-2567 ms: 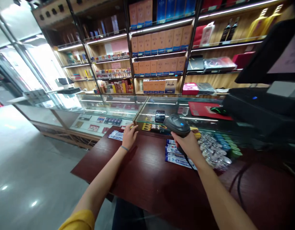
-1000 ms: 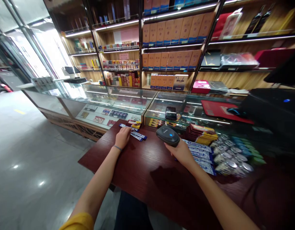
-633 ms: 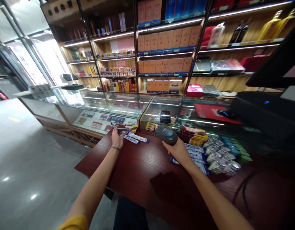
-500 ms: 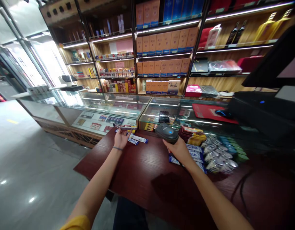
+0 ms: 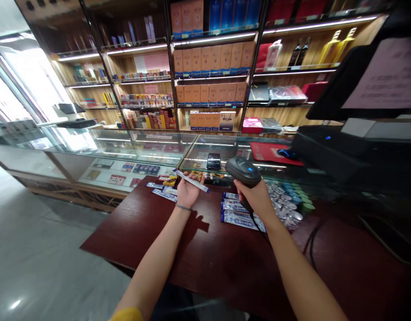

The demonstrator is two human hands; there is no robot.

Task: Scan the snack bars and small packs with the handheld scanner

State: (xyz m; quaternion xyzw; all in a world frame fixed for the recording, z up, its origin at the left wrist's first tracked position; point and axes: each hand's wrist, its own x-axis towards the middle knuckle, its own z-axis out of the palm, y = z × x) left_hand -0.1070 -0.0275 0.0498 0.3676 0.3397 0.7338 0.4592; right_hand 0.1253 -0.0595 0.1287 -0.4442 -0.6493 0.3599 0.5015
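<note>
Head view, looking forward and down over a shop counter. The left hand [image 5: 188, 191] is raised at the wrist above the dark red wooden counter [image 5: 135, 236], palm turned up and fingers closed, gripping a slim blue-and-white stick packet [image 5: 191, 180] that lies at a slant across the fingers. A thin wristband [image 5: 183, 207] circles the left wrist, and a yellow sleeve [image 5: 125, 315] shows at the bottom edge. The right hand [image 5: 254, 198] is closed around the grip of a black handheld barcode scanner [image 5: 243, 171], forearm angled inward, the scanner head tilted up and forward. Both hands are near each other, apart and not touching. A row of similar packets [image 5: 164, 193] lies just beyond the left hand; a pile of them [image 5: 237, 215] lies beneath the right hand, beside silver foil-wrapped items [image 5: 284, 201]. Behind stand a glass display case [image 5: 158, 149] and lit wooden shelves [image 5: 208, 58]
</note>
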